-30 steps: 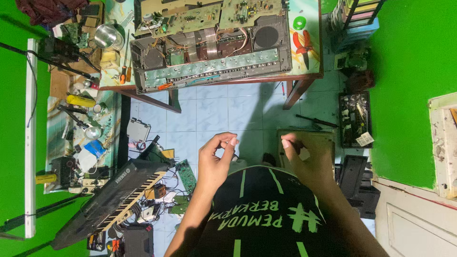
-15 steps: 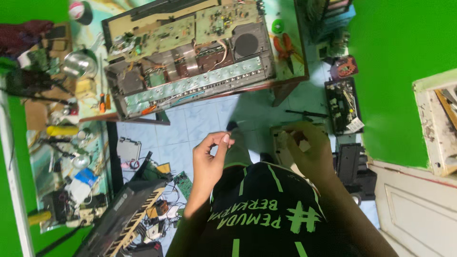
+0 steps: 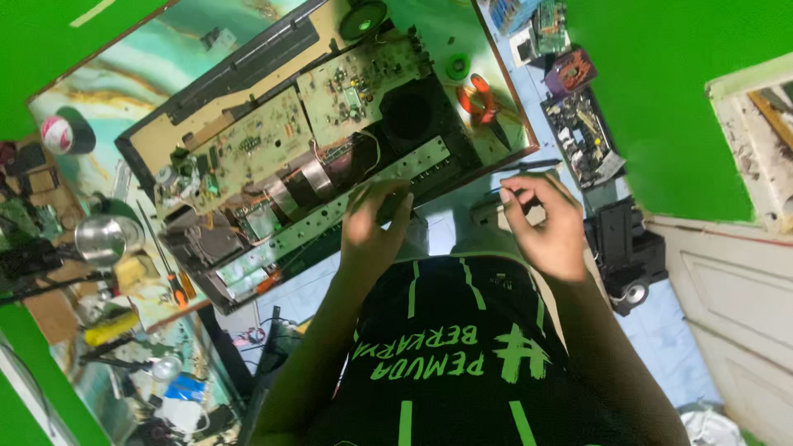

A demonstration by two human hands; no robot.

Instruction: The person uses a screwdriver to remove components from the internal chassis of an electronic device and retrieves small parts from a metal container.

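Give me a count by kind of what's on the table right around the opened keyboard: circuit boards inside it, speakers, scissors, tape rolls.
Green circuit boards in the opened keyboard: 2, left and right
Round speakers: 2, mounted and loose
Orange-handled scissors: 1
Tape rolls: 2, green and pink-and-white
Total: 7

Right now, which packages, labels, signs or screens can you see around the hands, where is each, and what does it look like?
Screens or signs: none that I can make out.
Tape roll: far left on the table, round, white and pink print on its face.
Blue and white packet: lower left among the clutter, crumpled.
Shirt print: on the person's black shirt, green letters and stripes.
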